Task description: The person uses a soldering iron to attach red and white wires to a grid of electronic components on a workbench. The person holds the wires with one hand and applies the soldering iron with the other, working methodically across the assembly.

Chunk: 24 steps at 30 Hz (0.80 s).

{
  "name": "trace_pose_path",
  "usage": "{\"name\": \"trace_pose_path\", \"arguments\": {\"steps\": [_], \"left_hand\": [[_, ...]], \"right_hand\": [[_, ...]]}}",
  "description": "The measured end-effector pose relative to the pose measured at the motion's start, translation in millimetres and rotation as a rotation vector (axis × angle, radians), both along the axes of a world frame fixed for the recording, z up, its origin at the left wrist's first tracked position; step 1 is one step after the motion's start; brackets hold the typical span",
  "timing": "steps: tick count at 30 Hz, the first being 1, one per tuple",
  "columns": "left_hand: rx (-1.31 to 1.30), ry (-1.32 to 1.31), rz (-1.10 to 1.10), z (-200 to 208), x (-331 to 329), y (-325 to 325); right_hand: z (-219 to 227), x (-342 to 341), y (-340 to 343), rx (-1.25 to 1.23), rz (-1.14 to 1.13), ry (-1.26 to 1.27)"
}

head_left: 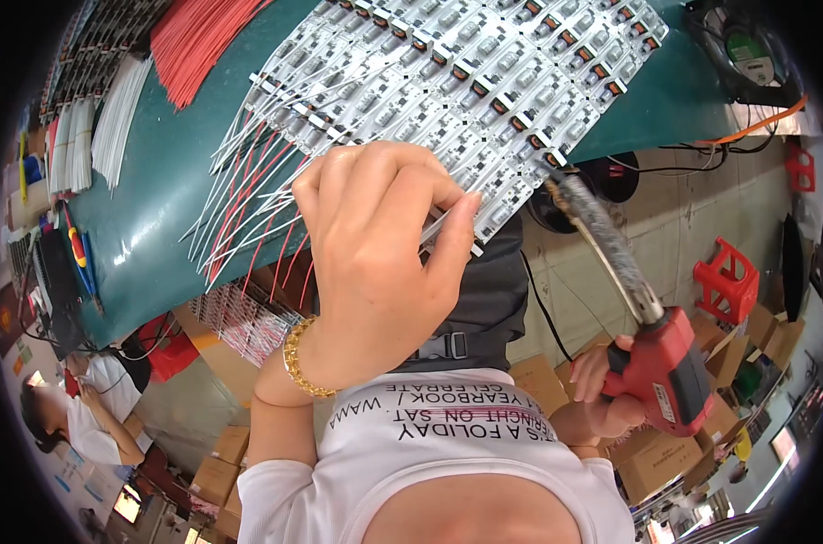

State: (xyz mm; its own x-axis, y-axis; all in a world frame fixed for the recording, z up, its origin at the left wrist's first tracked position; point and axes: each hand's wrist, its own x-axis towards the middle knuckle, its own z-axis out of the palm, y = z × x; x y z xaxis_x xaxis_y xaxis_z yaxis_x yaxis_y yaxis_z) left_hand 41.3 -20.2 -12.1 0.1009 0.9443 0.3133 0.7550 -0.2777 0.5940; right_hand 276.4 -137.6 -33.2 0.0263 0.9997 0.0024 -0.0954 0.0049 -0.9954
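Note:
A panel of white circuit boards [484,86] lies on the green table, with rows of small parts on it. My left hand [375,254] is over its near edge, thumb and forefinger pinched together; what they hold, if anything, is too small to make out. Loose white and red wires [239,204] fan out from the panel's left side, partly behind that hand. A red and black soldering gun [670,381] is in my right hand [606,390], fingers wrapped round its handle. Its long barrel points up and left, the tip close to the panel's right corner.
Bundles of red wires [198,41] and white wires [121,122] lie on the green table [171,231] at left, near a screwdriver [74,240]. A black fan-like device [747,54] stands far right. Red stool [727,279] and cardboard boxes [656,462] are on the floor. Another person [99,408] sits at left.

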Motion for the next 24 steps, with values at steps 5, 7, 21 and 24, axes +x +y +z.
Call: {"name": "trace_pose_path", "arguments": {"steps": [5,7,21,24], "left_hand": [[-0.006,0.054,-0.005,5,2,1],[-0.013,0.054,-0.003,4,2,2],[-0.014,0.062,-0.008,2,5,2],[-0.005,0.054,-0.005,2,5,3]], "right_hand": [[0,-3,-6,-0.079,-0.054,-0.022],[4,-8,-3,-0.108,-0.066,-0.051],[5,-10,3,-0.034,-0.099,0.003],[3,-10,6,-0.031,-0.082,0.11]]}}
